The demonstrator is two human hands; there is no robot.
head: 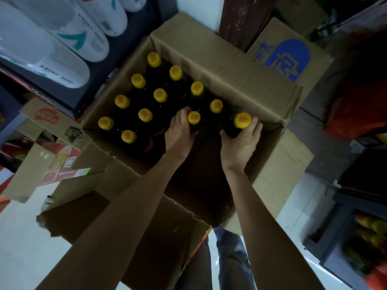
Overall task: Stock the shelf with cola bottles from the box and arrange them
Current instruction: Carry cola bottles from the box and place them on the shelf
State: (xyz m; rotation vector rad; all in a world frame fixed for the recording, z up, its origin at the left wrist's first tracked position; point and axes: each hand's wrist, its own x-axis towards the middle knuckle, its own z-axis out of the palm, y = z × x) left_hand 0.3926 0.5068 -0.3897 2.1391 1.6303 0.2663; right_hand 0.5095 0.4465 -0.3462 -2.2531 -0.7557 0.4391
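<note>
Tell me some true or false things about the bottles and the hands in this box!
1. Every bottle cap is yellow. True.
2. The right hand holds a bottle. True.
3. The left hand rests on the floor. False: it grips a bottle inside the box.
4. The box is closed. False: its flaps are open.
5. The box is full. False: the near part has no bottles.

Dim light falls on a pale tiled floor (25, 237), with white packs (41, 38) shelved at ten o'clock and a dark wooden post (240, 17) at one o'clock.
</note>
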